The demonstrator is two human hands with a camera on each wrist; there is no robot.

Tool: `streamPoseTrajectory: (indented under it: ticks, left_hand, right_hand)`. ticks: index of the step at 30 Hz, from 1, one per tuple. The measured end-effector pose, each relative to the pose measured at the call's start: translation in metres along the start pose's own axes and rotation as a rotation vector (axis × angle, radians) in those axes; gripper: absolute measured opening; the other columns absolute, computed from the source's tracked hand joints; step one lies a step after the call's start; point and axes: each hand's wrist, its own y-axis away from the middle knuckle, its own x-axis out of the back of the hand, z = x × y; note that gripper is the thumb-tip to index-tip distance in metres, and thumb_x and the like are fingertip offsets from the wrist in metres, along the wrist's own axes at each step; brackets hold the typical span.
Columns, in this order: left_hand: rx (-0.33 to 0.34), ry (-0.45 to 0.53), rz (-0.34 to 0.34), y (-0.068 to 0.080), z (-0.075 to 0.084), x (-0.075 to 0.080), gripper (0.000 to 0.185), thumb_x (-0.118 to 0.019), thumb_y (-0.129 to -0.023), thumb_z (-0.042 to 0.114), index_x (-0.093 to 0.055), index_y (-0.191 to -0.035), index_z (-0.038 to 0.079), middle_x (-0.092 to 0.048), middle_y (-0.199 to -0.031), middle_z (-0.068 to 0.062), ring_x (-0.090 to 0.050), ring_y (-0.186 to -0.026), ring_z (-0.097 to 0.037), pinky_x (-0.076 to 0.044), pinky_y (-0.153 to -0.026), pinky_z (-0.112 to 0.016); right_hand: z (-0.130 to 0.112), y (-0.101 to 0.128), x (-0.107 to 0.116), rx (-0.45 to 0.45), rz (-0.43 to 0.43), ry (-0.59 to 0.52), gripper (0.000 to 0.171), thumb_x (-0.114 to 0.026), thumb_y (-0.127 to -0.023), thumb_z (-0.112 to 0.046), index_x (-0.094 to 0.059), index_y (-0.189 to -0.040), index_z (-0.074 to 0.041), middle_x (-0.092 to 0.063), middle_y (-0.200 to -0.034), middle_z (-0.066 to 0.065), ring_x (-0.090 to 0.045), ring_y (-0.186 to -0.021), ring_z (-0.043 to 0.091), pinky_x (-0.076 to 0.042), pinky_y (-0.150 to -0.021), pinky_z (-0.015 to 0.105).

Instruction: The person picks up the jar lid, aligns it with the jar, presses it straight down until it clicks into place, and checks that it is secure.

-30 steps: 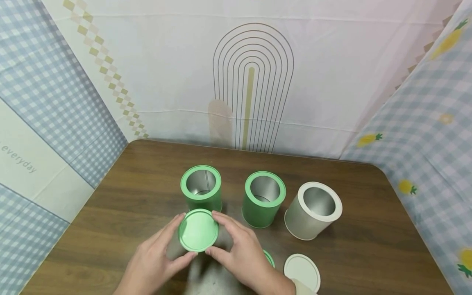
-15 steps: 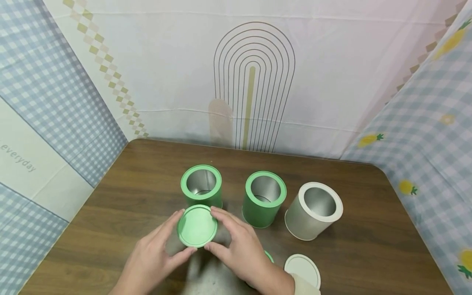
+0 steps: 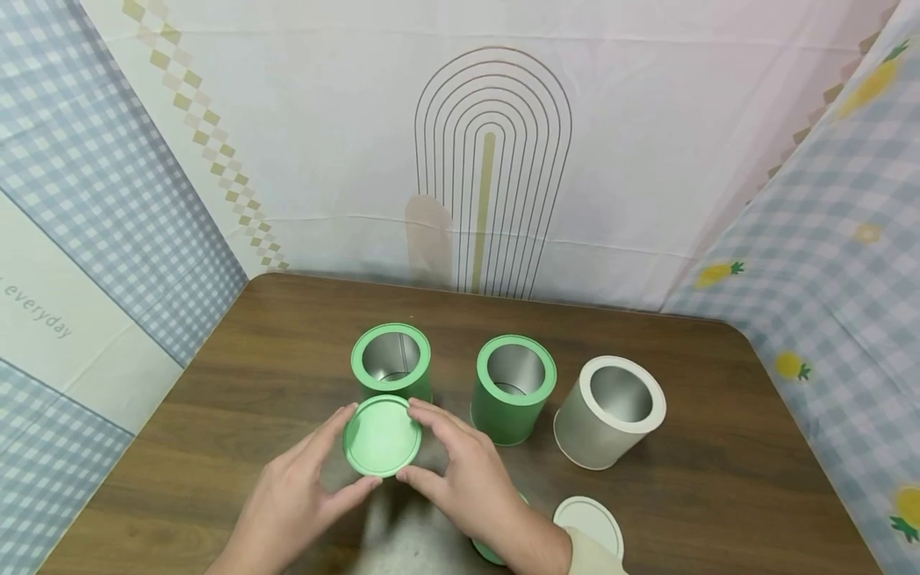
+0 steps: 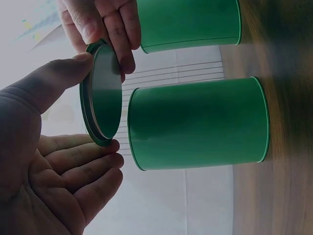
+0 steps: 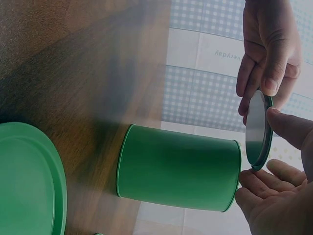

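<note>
Both hands pinched one green lid (image 3: 382,436) by its rim, the left hand (image 3: 291,499) with thumb and fingertips curled at its 9 o'clock edge, the right hand (image 3: 467,479) likewise at 3 o'clock, apparently so it stayed level. The lid hung flat just above and short of the left green tin (image 3: 391,363), whose open mouth lay at the lid's 12 o'clock, likely to line it up. At that tin's 3 o'clock stood a second green tin (image 3: 513,386) and a white tin (image 3: 609,411), with a white lid (image 3: 588,523) on the table (image 3: 719,479).
</note>
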Motion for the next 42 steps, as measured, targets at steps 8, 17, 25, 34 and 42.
streamPoseTrajectory:
  ticks: [8, 17, 25, 34, 42]
  left_hand:
    - [0.016, 0.002, -0.024, 0.000, 0.000, 0.002, 0.075, -0.048, -0.094, 0.065, -0.058, -0.138, 0.004, -0.070, -0.123, -0.010, -0.073, -0.097, -0.025, -0.059, -0.070, -0.036]
    - [0.024, 0.023, -0.028, -0.007, 0.000, 0.001, 0.073, -0.071, -0.087, 0.055, -0.058, -0.137, 0.003, -0.070, -0.124, -0.009, -0.072, -0.099, -0.024, -0.059, -0.073, -0.035]
    - [0.030, 0.024, -0.016, -0.010, 0.000, -0.001, 0.076, -0.055, -0.092, 0.065, -0.057, -0.138, 0.004, -0.071, -0.120, -0.009, -0.072, -0.100, -0.025, -0.058, -0.073, -0.039]
    - [0.060, 0.005, -0.038, -0.012, -0.001, 0.002, 0.080, -0.089, -0.074, 0.039, -0.056, -0.139, 0.005, -0.071, -0.120, -0.011, -0.072, -0.099, -0.026, -0.060, -0.072, -0.039]
    - [0.070, -0.006, -0.033, -0.016, 0.000, 0.001, 0.087, -0.094, -0.064, 0.024, -0.056, -0.140, 0.005, -0.071, -0.121, -0.011, -0.072, -0.098, -0.027, -0.059, -0.071, -0.040]
  right_hand:
    - [0.001, 0.000, -0.001, -0.017, 0.014, 0.008, 0.069, -0.092, -0.070, -0.016, -0.063, -0.133, -0.007, -0.066, -0.133, 0.002, -0.062, -0.123, 0.018, -0.052, -0.100, 0.037]
    - [-0.001, -0.005, 0.003, -0.030, 0.022, 0.011, 0.062, -0.091, -0.073, -0.016, -0.065, -0.129, -0.009, -0.066, -0.133, 0.000, -0.060, -0.125, 0.015, -0.052, -0.100, 0.036]
    - [-0.001, -0.009, 0.005, -0.016, 0.034, 0.032, 0.060, -0.090, -0.074, -0.017, -0.065, -0.128, -0.009, -0.066, -0.132, 0.000, -0.060, -0.125, 0.015, -0.052, -0.100, 0.035]
    - [-0.002, -0.014, 0.006, -0.009, 0.003, 0.047, 0.057, -0.089, -0.076, -0.019, -0.065, -0.127, -0.009, -0.064, -0.135, 0.001, -0.058, -0.127, 0.014, -0.050, -0.102, 0.034]
    - [-0.001, -0.019, 0.007, 0.005, -0.015, 0.098, 0.056, -0.088, -0.077, -0.019, -0.065, -0.127, -0.008, -0.063, -0.137, 0.002, -0.060, -0.125, 0.017, -0.053, -0.098, 0.036]
